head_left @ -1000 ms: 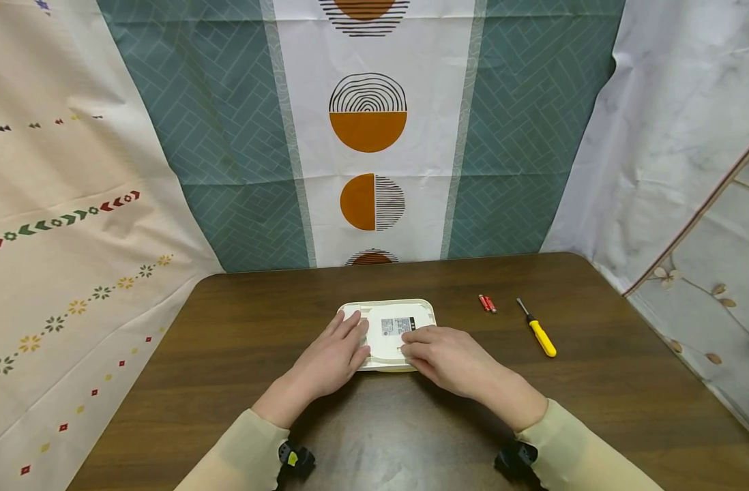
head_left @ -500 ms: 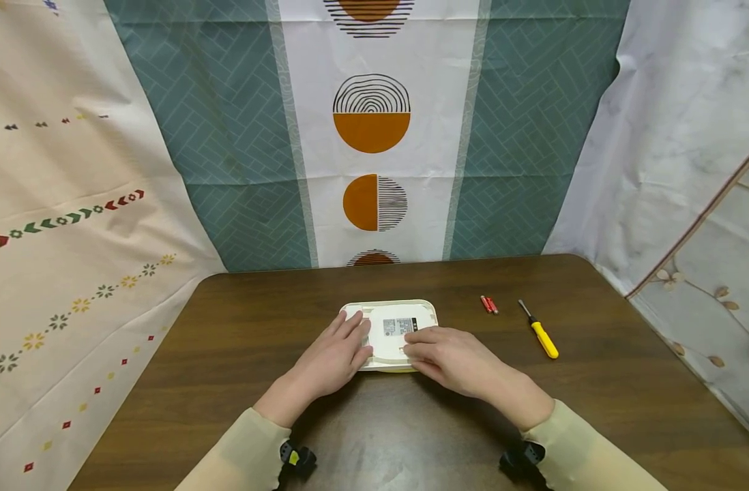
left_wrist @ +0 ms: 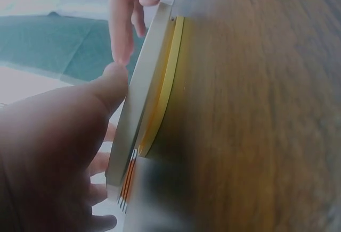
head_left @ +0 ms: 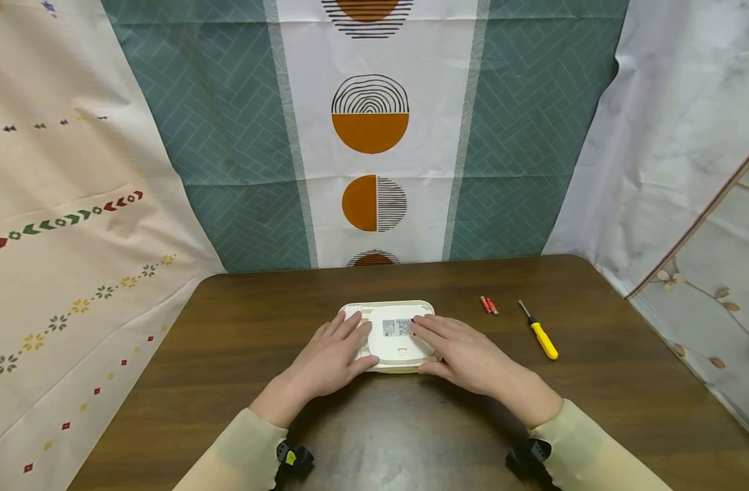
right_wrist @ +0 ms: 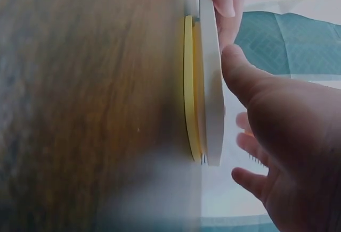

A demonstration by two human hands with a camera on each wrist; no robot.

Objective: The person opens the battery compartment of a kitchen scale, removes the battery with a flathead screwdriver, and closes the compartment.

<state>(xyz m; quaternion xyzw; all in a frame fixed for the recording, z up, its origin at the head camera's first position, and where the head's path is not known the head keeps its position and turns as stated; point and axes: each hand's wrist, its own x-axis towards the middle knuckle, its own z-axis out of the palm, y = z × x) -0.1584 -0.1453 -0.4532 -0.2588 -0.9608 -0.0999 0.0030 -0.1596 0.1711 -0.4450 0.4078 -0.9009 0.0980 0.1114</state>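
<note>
A white rectangular device (head_left: 389, 351) with rounded corners lies on the table with its labelled back up, in front of me. Its printed label (head_left: 395, 328) is partly under my right fingers, and a small tab (head_left: 402, 350) shows lower down. Beneath the white body, a yellow layer (left_wrist: 166, 91) is visible from the side. My left hand (head_left: 328, 358) rests with extended fingers on the device's left part, thumb at the near edge. Over the right part spreads my right hand (head_left: 466, 351), fingers fairly straight, its thumb (right_wrist: 237, 67) at the near rim.
Right of the device, two red batteries (head_left: 488, 305) lie side by side on the brown table (head_left: 258, 307). Farther right is a screwdriver (head_left: 541, 335) with a yellow handle. Patterned cloths (head_left: 509, 136) hang behind and beside the table.
My right hand has straightened its fingers and shifted slightly right and away from me, uncovering the small tab. The left thumb has spread a little right. The device stays in place.
</note>
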